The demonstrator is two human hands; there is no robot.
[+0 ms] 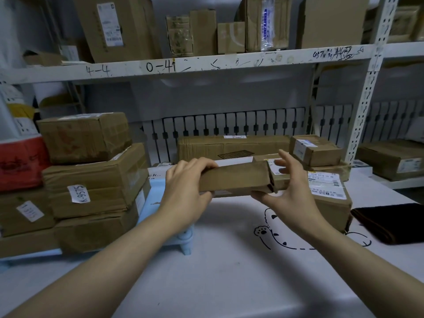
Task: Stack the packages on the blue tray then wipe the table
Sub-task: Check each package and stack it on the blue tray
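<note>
I hold a long flat cardboard package (236, 179) level above the table, in the middle of the view. My left hand (185, 187) grips its left end. My right hand (286, 191) supports its right end from below, fingers spread around the labelled end. The blue tray (151, 198) lies at the left with several brown boxes (91, 180) stacked on it. More packages sit on the table: a long box (229, 146) behind, a small box (315, 149) at the right, and a labelled box (332, 198) under my right hand. A dark cloth (390, 222) lies at the far right.
The white table (218, 271) bears a cartoon bear drawing (275, 235). A white metal shelf (206, 63) full of cardboard boxes hangs above. A shelf upright (367, 92) stands at the right, with another box (394, 158) beyond it. A red box (20, 162) sits at the far left.
</note>
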